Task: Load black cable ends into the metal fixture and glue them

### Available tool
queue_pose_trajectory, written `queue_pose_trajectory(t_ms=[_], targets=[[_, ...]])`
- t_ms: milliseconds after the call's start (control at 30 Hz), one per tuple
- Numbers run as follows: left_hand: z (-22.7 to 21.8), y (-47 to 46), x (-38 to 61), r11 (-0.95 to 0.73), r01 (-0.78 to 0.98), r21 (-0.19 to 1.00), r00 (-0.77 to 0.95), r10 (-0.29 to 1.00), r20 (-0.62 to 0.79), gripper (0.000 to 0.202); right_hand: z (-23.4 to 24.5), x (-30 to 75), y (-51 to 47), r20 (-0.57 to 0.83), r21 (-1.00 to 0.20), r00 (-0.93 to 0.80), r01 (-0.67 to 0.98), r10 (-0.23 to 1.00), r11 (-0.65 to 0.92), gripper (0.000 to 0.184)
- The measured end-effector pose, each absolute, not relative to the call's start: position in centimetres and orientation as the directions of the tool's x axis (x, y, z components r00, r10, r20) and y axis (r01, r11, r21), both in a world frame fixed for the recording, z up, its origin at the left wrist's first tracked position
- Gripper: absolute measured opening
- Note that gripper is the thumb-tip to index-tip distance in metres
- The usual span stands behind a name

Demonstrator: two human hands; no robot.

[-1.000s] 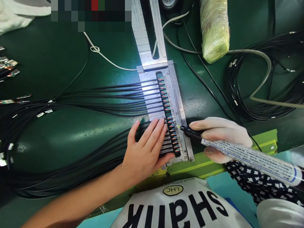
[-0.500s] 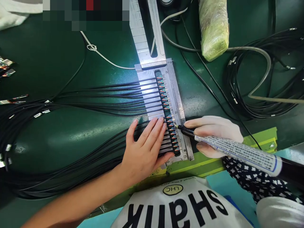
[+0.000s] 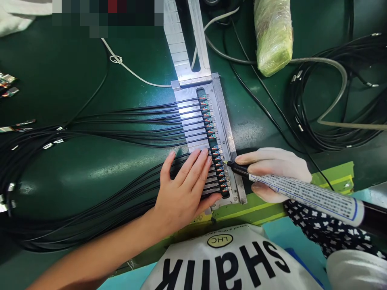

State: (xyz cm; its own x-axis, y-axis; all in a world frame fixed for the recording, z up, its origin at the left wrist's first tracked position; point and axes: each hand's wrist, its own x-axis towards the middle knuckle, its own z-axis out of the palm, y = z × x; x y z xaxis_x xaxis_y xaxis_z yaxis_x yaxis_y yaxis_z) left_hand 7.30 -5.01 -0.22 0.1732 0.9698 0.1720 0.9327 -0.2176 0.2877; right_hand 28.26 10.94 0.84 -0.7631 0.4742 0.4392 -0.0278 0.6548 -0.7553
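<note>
My bare left hand [image 3: 184,185] lies with fingers spread over the black cables [image 3: 142,177] in the lower half of a metal fixture [image 3: 189,96], its thumb by the fixture's near end. A white glove covers my right hand [image 3: 272,169], which grips a marker pen [image 3: 305,195] with a black front end and a printed white label. The pen's pale tip touches or nearly touches the row of small metal connectors [image 3: 222,174]; which, I cannot tell. Short coloured wires show where each cable meets its connector.
A hinged metal lid [image 3: 193,76] stands raised at the fixture's far end. Coiled black cables [image 3: 314,137] lie at the right, more cable bundles [image 3: 33,141] at the left. A plastic-wrapped green block [image 3: 274,52] is at the back. Yellow-green tape [image 3: 332,177] runs along the table's near edge.
</note>
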Motion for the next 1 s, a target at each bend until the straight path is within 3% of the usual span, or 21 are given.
queue_pose_trajectory(t_ms=[533, 1000], targets=[[-0.24, -5.04, 7.26, -0.22, 0.932, 0.288, 0.176, 0.969, 0.172, 0.076, 0.81, 28.32, 11.09, 0.463, -0.755, -0.759, -0.067, 0.457, 0.652, 0.015], [-0.22, -4.93, 7.25, -0.219, 0.934, 0.282, 0.176, 0.969, 0.171, 0.073, 0.69, 28.52, 11.39, 0.401, -0.751, -0.8, -0.008, 0.447, 0.66, 0.017]])
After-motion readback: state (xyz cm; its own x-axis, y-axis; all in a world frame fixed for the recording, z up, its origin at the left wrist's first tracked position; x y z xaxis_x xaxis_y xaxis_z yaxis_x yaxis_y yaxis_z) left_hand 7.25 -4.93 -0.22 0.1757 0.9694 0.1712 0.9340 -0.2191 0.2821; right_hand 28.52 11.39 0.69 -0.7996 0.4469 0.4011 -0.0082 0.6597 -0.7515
